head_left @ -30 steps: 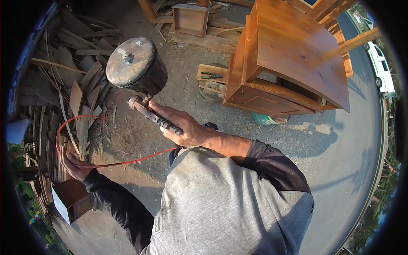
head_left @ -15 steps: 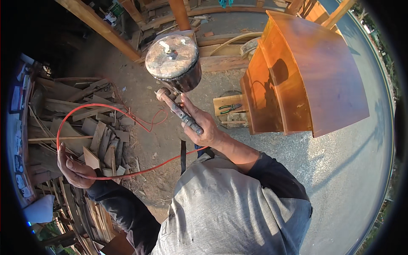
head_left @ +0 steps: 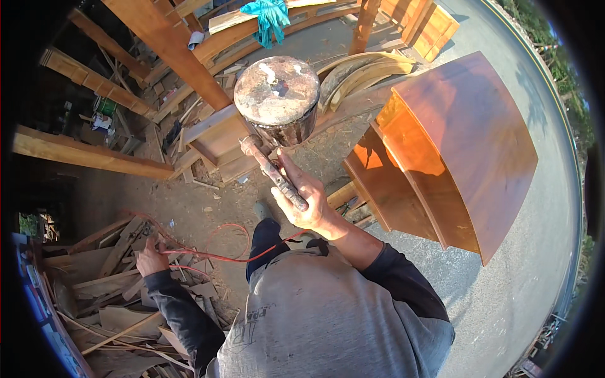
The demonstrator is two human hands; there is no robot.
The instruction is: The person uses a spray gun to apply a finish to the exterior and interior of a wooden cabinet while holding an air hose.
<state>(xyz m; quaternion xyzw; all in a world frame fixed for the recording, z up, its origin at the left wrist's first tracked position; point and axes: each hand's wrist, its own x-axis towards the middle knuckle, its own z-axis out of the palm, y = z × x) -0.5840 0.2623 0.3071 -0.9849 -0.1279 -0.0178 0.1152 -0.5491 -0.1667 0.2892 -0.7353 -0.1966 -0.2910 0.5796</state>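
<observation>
My right hand (head_left: 309, 203) is closed around the worn handle of a spray gun (head_left: 272, 169). The gun's round, paint-crusted metal cup (head_left: 275, 88) is just beyond my fingers, its lid blotched with white and brown. From near my waist a thin red air hose (head_left: 217, 256) runs out to the left. My left hand (head_left: 151, 257), held low over the wood scraps, is closed on this hose, though its fingers are small in the view. To the right of the gun stands a glossy orange-brown wooden piece of furniture (head_left: 463, 138) with stepped panels.
Scrap boards (head_left: 120, 283) are heaped at the lower left. Timber posts (head_left: 170, 47) and beams stand at the far left. A teal cloth (head_left: 270, 20) hangs over a plank at the back. Curved wooden pieces (head_left: 368, 75) lie behind the cup. Paved road (head_left: 504, 296) runs along the right.
My left hand has moved inward and away from me, and the wide hose loop has been drawn straighter. The view has turned, and my leg now shows. The spray gun remains in my right hand.
</observation>
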